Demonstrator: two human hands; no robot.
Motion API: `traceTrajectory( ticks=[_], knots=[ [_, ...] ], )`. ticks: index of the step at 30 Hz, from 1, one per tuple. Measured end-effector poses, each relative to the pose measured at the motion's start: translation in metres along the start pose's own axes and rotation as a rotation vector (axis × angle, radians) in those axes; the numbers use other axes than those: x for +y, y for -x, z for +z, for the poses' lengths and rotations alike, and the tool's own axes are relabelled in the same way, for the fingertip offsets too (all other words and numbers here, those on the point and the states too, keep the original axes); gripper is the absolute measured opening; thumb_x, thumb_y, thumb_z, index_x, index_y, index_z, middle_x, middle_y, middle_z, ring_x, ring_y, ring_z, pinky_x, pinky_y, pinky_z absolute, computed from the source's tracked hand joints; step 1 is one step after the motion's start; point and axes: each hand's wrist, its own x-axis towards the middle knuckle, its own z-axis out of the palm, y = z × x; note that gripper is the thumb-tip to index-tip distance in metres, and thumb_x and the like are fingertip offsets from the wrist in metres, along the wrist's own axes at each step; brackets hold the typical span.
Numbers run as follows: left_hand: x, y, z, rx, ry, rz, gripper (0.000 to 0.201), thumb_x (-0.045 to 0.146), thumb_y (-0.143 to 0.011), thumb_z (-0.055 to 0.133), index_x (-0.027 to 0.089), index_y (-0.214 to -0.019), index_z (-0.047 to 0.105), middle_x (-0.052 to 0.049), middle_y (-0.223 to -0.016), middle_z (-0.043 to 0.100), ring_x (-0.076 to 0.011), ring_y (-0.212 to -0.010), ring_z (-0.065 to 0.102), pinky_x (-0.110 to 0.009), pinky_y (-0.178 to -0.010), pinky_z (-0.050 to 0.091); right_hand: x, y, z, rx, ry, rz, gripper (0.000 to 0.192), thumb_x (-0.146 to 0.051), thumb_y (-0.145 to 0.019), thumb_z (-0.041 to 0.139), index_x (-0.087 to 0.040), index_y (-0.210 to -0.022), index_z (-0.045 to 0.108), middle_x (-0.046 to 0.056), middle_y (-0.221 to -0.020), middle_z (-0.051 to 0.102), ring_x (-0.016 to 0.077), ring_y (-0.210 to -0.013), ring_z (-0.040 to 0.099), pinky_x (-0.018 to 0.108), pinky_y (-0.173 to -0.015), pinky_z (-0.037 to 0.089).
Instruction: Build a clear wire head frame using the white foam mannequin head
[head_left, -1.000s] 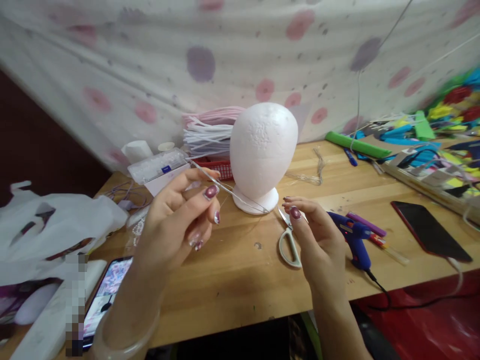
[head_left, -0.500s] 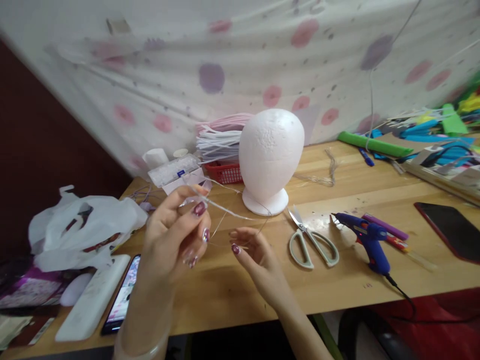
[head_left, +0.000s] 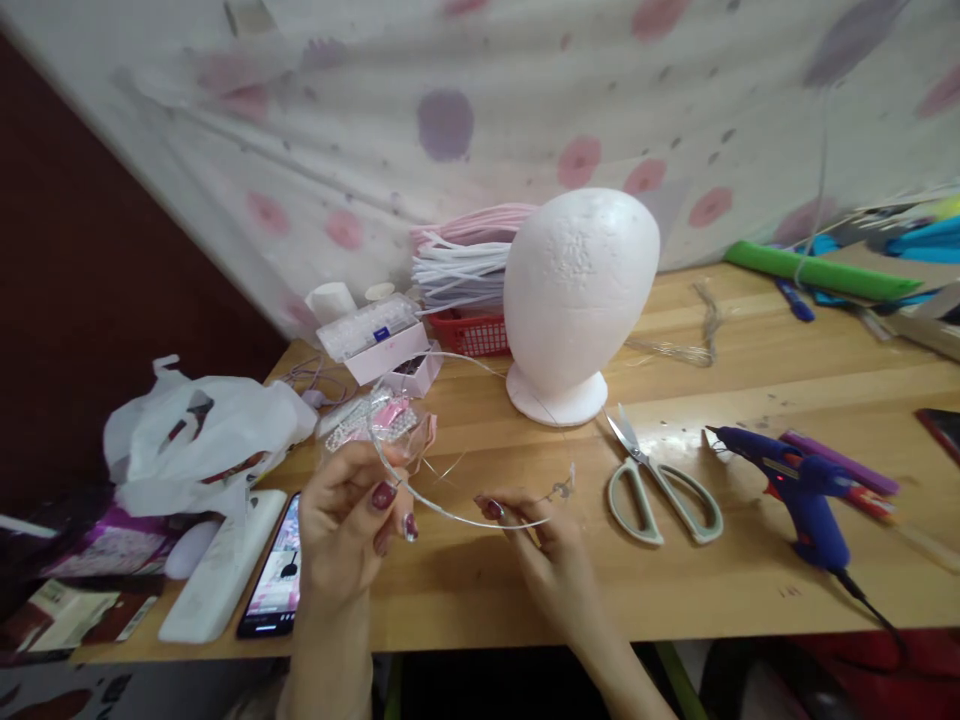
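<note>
Thin wire (head_left: 457,515), now bent into a low curve above the table (head_left: 480,590) front edge, sits lower than half a second ago. Your left hand (head_left: 349,525) pinches one end between thumb and fingers; your right hand (head_left: 536,535) pinches the other, having dropped and moved right. Both hands are nearer you than before. The foam head (head_left: 577,290), scissors (head_left: 660,485) and blue glue gun (head_left: 799,490) have shifted right in view as your head turned. The phone (head_left: 274,570) lies just left of your left wrist.

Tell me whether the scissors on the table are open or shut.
Open: the scissors lie flat with blades slightly parted and handles spread apart.
</note>
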Motion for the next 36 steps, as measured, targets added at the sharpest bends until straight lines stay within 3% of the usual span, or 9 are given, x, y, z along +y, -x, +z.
traceTrajectory(
  ticks=[6,11,16,19,25,32,36],
  knots=[
    [-0.017,-0.003,-0.010,0.058,0.023,0.034,0.011,0.033,-0.077,0.078,0.024,-0.082,0.078,0.006,-0.040,0.048,-0.0065,-0.036,0.040,-0.019,-0.042,0.036,0.010,0.001,-0.001,-0.045,0.084,-0.063,0.020,-0.026,-0.093,0.056,-0.023,-0.099,0.076,0.008,-0.093,0.078,0.0238,-0.087,0.075,0.035,-0.078,0.059],
    [-0.026,-0.003,-0.022,0.032,0.020,-0.014,0.011,0.034,-0.079,0.076,0.026,-0.087,0.078,0.005,-0.042,0.050,-0.0063,-0.038,0.041,-0.019,-0.044,0.038,0.016,0.003,-0.004,-0.091,0.161,-0.086,0.023,-0.020,-0.094,0.052,-0.024,-0.103,0.074,0.007,-0.092,0.077,0.0221,-0.083,0.073,0.035,-0.075,0.058],
    [-0.027,-0.003,-0.019,0.064,0.046,-0.028,0.010,0.035,-0.078,0.077,0.026,-0.083,0.079,0.006,-0.038,0.045,-0.0060,-0.035,0.036,-0.018,-0.040,0.033,0.011,0.001,-0.004,-0.113,0.190,-0.066,0.022,-0.021,-0.094,0.052,-0.023,-0.104,0.072,0.008,-0.092,0.077,0.0222,-0.084,0.073,0.036,-0.076,0.059],
    [-0.025,-0.001,-0.019,0.036,0.041,-0.048,0.010,0.037,-0.078,0.076,0.028,-0.083,0.079,0.006,-0.039,0.044,-0.0059,-0.034,0.034,-0.018,-0.038,0.033,0.011,0.002,-0.003,-0.136,0.167,0.010,0.020,-0.027,-0.094,0.053,-0.022,-0.105,0.070,0.008,-0.096,0.077,0.0227,-0.087,0.074,0.038,-0.079,0.060],
    [-0.017,0.005,-0.029,-0.049,-0.011,-0.140,0.006,0.033,-0.083,0.073,0.029,-0.087,0.076,0.003,-0.047,0.055,-0.0095,-0.038,0.046,-0.019,-0.035,0.032,0.024,0.014,-0.008,-0.159,0.191,0.106,0.025,-0.030,-0.094,0.055,-0.023,-0.118,0.062,0.010,-0.106,0.075,0.0243,-0.097,0.073,0.043,-0.085,0.059],
    [-0.021,-0.003,-0.030,-0.213,0.060,0.040,0.014,0.033,-0.086,0.069,0.022,-0.092,0.076,0.007,-0.045,0.047,-0.0049,-0.031,0.033,-0.018,-0.030,0.027,0.025,0.021,-0.027,-0.077,0.288,0.108,0.022,-0.037,-0.095,0.055,-0.026,-0.112,0.065,0.006,-0.095,0.074,0.0216,-0.086,0.072,0.036,-0.075,0.058],
    [-0.032,0.000,-0.036,-0.232,0.142,0.060,0.015,0.034,-0.088,0.067,0.022,-0.093,0.074,0.008,-0.040,0.042,-0.0050,-0.030,0.028,-0.018,-0.031,0.025,0.017,0.017,-0.032,-0.089,0.272,0.142,0.020,-0.040,-0.093,0.058,-0.025,-0.102,0.069,0.004,-0.083,0.073,0.0194,-0.073,0.070,0.030,-0.064,0.053]
  ],
)
